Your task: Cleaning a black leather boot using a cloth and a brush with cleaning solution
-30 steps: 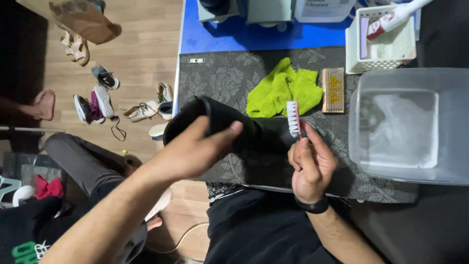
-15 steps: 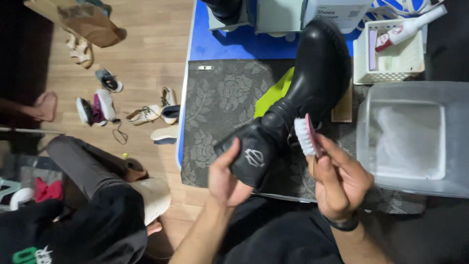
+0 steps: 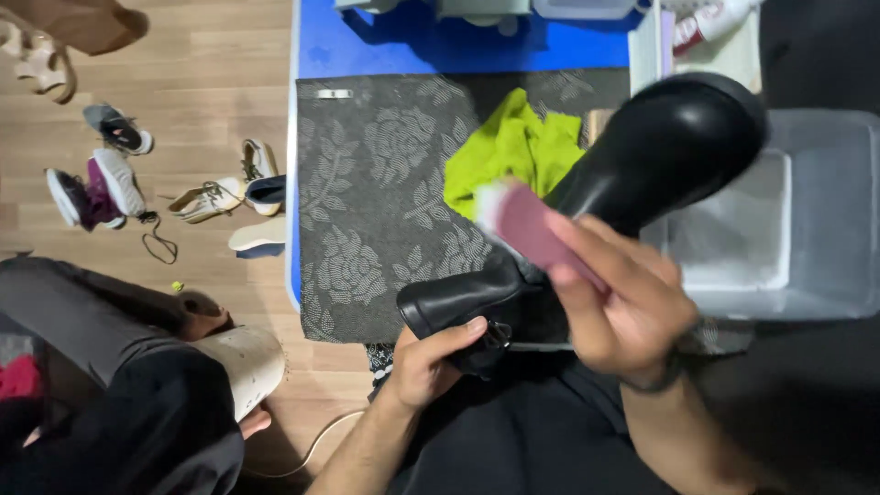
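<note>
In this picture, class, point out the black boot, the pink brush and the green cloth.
black boot [image 3: 674,147], head view, on the glossy toe.
pink brush [image 3: 527,225], head view, on its pink back.
green cloth [image 3: 504,151], head view, on its crumpled middle.

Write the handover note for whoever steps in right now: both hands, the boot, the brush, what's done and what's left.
Left hand: grips the black boot at its lower end, holding it tilted above the grey floral mat.
Right hand: holds the pink-backed brush against the boot's side; the brush is motion-blurred.
Nearby: yellow-green cloth on the mat behind the boot, clear plastic tub to the right.
Done: boot lifted, brush in contact.
Left: how much is already brushed cannot be told; the cloth lies unused.
</note>
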